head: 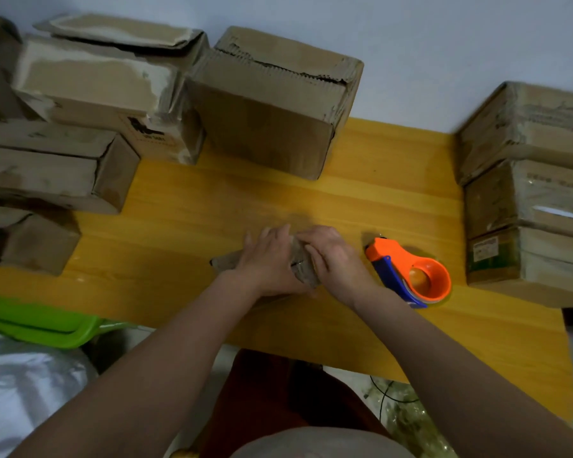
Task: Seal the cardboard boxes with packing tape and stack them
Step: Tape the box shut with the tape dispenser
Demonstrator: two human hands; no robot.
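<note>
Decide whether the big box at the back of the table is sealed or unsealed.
Unsealed: the big box shows a dark open gap along its top flaps, with no tape across it.

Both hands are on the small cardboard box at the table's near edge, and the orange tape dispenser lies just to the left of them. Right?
Not quite. Both the left hand and right hand are on the small cardboard box, but the orange tape dispenser lies to their right, not their left, resting on the yellow table. The head view shows this.
</note>
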